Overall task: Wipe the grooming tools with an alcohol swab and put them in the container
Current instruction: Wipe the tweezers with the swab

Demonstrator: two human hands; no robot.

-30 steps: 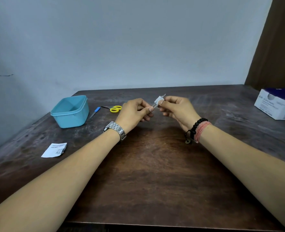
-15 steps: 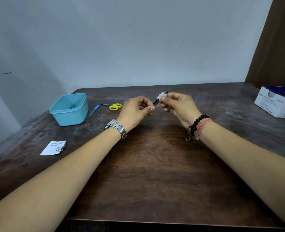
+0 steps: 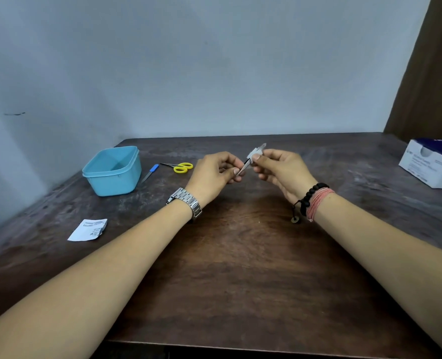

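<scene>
Above the desk's middle, my left hand [image 3: 216, 172] pinched a slim metal grooming tool [image 3: 242, 169] while my right hand [image 3: 279, 168] pinched the swab [image 3: 256, 152] around it; the scissors [image 3: 179, 167], the blue-handled file [image 3: 149, 172] and the empty-looking container [image 3: 112, 171] waited near the far-left corner.

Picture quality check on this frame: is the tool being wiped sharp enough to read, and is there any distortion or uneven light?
Head view: the thin metal tool pinched by the left hand and the swab in the right hand are small and slightly soft, so the tool type is unclear; wide-angle stretch enlarges the forearms at the lower corners; soft light, darker on the wall at left, with no harsh glare on the table.
</scene>
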